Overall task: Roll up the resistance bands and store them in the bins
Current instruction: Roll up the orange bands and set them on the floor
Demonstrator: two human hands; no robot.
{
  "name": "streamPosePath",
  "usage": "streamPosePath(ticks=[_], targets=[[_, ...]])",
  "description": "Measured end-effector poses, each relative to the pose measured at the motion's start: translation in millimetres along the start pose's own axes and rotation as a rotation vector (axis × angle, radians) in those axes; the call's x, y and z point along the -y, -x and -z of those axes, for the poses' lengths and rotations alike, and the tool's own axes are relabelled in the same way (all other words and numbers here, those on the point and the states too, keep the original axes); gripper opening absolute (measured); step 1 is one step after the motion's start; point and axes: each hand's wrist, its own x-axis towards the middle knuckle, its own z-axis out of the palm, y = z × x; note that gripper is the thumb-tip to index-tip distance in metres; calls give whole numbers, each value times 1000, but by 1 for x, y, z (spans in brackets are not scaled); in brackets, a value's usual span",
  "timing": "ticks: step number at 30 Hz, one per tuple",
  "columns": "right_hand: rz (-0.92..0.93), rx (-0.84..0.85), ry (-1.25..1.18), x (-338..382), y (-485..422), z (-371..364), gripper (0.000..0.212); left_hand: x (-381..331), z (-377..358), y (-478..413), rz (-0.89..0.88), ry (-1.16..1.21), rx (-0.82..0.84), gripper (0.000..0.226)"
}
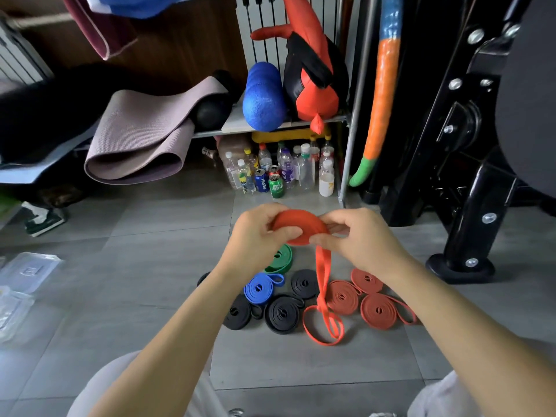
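Note:
Both hands hold a partly rolled orange-red resistance band (301, 225) above the floor. My left hand (258, 233) grips the coil's left side. My right hand (352, 236) pinches its right side, where the loose tail (323, 296) hangs down and ends in loops on the tiles. On the floor below lie rolled bands: a green one (281, 261), a blue one (259, 291), three black ones (282, 314) and three red ones (343, 297).
Clear plastic bins and lids (21, 284) sit on the floor at the far left. Bottles and cans (279, 173) stand under a shelf holding a yoga mat (141, 136) and a blue foam roller (263, 97). A black machine frame (469, 176) stands on the right.

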Motion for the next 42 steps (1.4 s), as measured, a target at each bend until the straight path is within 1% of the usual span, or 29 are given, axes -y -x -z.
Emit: streamPosePath(ticks=[2,4,7,8,9,10,11,12,13,14,16,18,21,25,27,29,31,34,36,38,39,42], targets=[[-32,-26,-150,2,1,0,24,-5,2,0,49,240,-32,28],[-42,-72,-243,2,0,0,27,-6,2,2,89,446,-42,23],[-16,-118,-301,4,1,1,33,-6,1,4,181,744,14,19],[3,-115,-298,4,1,2,34,-5,-1,5,215,804,40,21],[14,-109,-280,3,1,2,33,-4,-2,5,239,813,67,21],[11,-101,-242,3,1,3,30,-3,-2,5,240,734,84,21],[-3,-84,-179,2,1,2,25,-1,-2,4,205,544,85,21],[-14,-57,-100,1,1,1,20,1,-1,2,140,293,76,24],[-16,-28,-13,0,1,-1,18,4,0,2,63,70,75,29],[-11,1,55,0,2,-3,20,5,1,2,-12,-76,92,32],[2,42,119,1,4,-6,18,6,-1,5,-82,-196,169,28],[0,54,141,1,4,-6,14,6,-1,7,-75,-200,210,19],[10,81,160,2,5,-7,14,6,3,7,-22,-138,233,17],[32,66,161,2,5,-12,13,5,0,10,-53,-249,133,7],[12,57,114,0,3,-12,11,4,2,9,-68,-217,122,17],[-16,73,21,-2,1,-12,14,3,8,7,-59,-170,124,26],[-47,91,-28,-5,0,-11,19,3,14,5,-33,-122,117,26],[-73,62,43,-11,1,-6,15,5,27,2,30,2,70,26],[-53,21,39,-12,1,-1,19,6,37,0,56,84,33,30],[-37,0,-65,-12,1,4,27,5,42,-1,57,127,35,31],[-44,16,-160,-11,2,5,28,3,42,-1,55,139,46,31],[-83,85,-439,-4,6,-1,23,-7,46,-1,54,190,39,26]])
